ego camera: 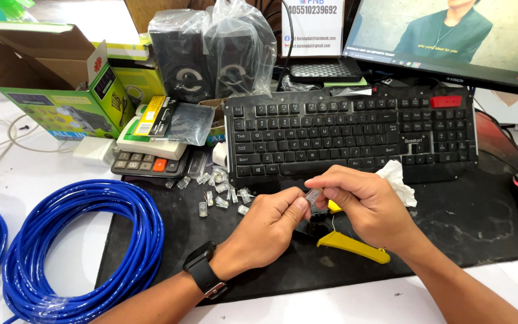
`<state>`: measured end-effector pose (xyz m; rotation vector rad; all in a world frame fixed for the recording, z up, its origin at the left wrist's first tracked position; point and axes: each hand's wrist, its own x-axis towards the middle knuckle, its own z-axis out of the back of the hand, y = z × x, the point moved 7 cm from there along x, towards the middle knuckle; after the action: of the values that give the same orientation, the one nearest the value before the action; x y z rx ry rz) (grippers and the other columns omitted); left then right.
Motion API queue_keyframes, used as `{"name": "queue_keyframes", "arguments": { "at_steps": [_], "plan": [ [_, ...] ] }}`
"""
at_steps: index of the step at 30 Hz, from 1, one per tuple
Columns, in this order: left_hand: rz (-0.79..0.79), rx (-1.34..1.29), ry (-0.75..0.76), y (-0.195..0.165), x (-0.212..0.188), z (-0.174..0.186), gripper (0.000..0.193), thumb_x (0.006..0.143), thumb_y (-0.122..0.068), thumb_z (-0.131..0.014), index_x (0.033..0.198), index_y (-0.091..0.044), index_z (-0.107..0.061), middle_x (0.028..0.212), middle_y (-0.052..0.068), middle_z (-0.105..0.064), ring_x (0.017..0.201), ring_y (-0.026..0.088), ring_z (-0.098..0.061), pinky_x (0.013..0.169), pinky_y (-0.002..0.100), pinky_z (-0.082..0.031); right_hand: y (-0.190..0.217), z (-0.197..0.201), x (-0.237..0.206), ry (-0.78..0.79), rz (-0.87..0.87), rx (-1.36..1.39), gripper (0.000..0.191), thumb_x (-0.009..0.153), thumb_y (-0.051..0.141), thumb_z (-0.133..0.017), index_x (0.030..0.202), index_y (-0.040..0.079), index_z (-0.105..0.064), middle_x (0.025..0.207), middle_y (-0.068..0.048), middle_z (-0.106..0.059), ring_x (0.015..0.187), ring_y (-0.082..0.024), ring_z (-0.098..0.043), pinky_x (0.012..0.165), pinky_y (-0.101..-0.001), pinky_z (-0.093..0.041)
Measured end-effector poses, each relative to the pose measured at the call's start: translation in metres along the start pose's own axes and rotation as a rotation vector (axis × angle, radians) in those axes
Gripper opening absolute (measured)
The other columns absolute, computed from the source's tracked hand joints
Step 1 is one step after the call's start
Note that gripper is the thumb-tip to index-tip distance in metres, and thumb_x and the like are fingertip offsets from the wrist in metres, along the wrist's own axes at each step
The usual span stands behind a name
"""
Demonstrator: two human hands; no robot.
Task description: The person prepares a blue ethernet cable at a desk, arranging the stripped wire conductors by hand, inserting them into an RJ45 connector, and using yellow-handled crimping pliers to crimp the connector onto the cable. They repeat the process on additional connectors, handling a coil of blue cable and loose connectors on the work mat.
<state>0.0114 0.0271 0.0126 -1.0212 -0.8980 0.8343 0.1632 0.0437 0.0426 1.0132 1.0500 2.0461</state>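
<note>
While both hands meet just in front of the keyboard (349,135), the right hand (364,201) pinches a small clear plug (313,195) between thumb and fingertips, its other fingers curled. The left hand (271,225) is closed loosely, thumb and forefinger pressing at the plug's near end; whether a cable end sits between them I cannot tell. A yellow-handled crimper (352,246) lies on the black mat (469,222) just under the hands, nearer the person than the keyboard. Loose plugs (220,192) are scattered off the keyboard's left corner, and a blue cable coil (85,246) lies well left of it. Holding the plug steady and level, contacts in view, would seem the careful way here.
</note>
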Motion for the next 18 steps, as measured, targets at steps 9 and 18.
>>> {"name": "queue_keyframes", "arguments": {
  "at_steps": [9, 18],
  "plan": [
    [0.023, 0.010, -0.001, 0.0026, -0.0004, -0.0008, 0.030, 0.106, -0.021, -0.050, 0.088, 0.000, -0.062, 0.062, 0.006, -0.056, 0.058, 0.012, -0.048, 0.055, 0.033, -0.042, -0.0014, 0.0002, -0.0005, -0.009, -0.020, -0.003, 0.024, 0.100, -0.002, -0.054, 0.115, -0.001, -0.072, 0.090, -0.007, -0.069, 0.081, -0.014, -0.067, 0.075, -0.0267, -0.056],
    [0.015, -0.009, -0.009, 0.0043, -0.0004, -0.0010, 0.030, 0.106, -0.021, -0.050, 0.089, 0.000, -0.062, 0.065, 0.006, -0.058, 0.060, 0.011, -0.049, 0.056, 0.032, -0.043, -0.0022, -0.0003, 0.0000, -0.012, -0.036, 0.001, 0.024, 0.099, -0.003, -0.054, 0.115, -0.001, -0.072, 0.091, -0.006, -0.069, 0.082, -0.014, -0.068, 0.075, -0.0264, -0.057]
  ]
}}
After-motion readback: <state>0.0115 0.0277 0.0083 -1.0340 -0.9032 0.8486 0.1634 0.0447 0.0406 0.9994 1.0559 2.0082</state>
